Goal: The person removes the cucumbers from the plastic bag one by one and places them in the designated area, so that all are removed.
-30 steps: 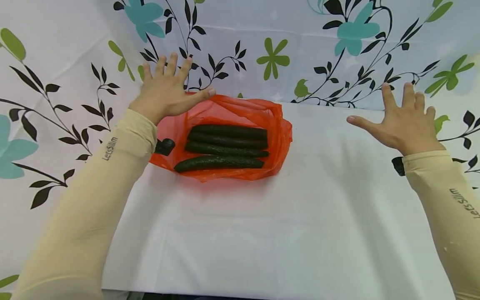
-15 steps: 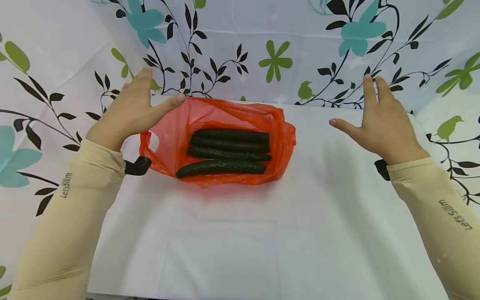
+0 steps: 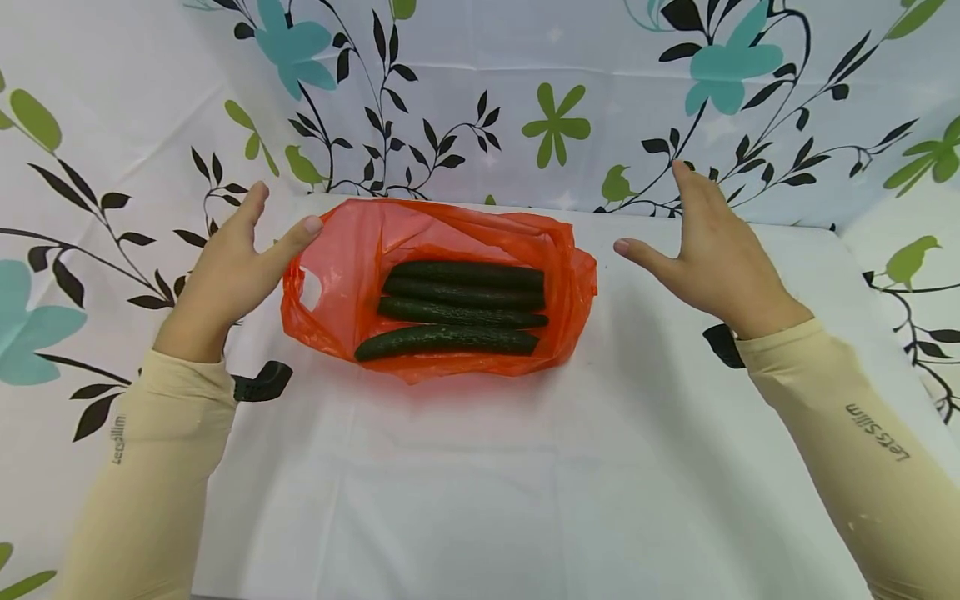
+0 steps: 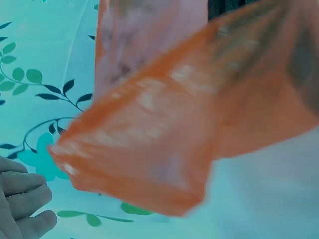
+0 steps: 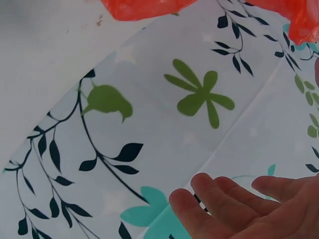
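Only the head view shows all four cucumbers (image 3: 462,313), lying in the red plastic bag (image 3: 345,250) on the worktop (image 3: 465,483); the left wrist view catches mostly bag (blurred). The left hand (image 3: 225,271) and right hand (image 3: 712,258), open and empty, flank it.

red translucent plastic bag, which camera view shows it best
The head view: the red translucent plastic bag lies fully in frame, dark green cucumbers inside. The left wrist view shows a blurred, cropped part; the right wrist, only bits at the top edge.
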